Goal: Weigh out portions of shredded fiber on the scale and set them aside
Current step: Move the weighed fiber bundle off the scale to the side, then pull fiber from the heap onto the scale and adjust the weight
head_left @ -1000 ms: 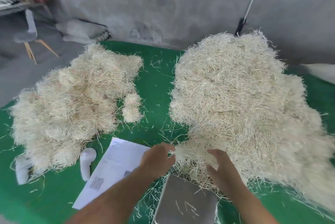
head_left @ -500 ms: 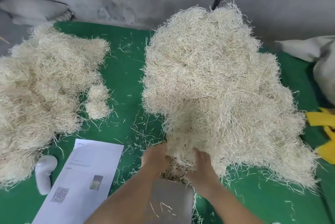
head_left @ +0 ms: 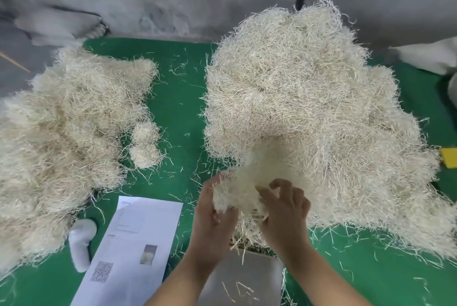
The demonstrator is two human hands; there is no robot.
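Observation:
A big heap of pale shredded fiber fills the right half of the green table. At its near edge my left hand and my right hand hold a clump of fiber between them, lifted just above the scale. My left hand cups it from the left, my right hand's fingers curl over it from the right. The scale's steel pan lies right below, with a few loose strands on it. A second heap of fiber covers the left side, two small balls at its right edge.
A printed paper sheet with a QR code lies left of the scale. A white handheld object lies beside it. Loose strands litter the green cloth. A grey wall stands behind, white sacks at right, something yellow at the right edge.
Both hands have pulled a clump free from the big heap's near edge and raised it above the scale pan. The camera view has shifted and tilted slightly.

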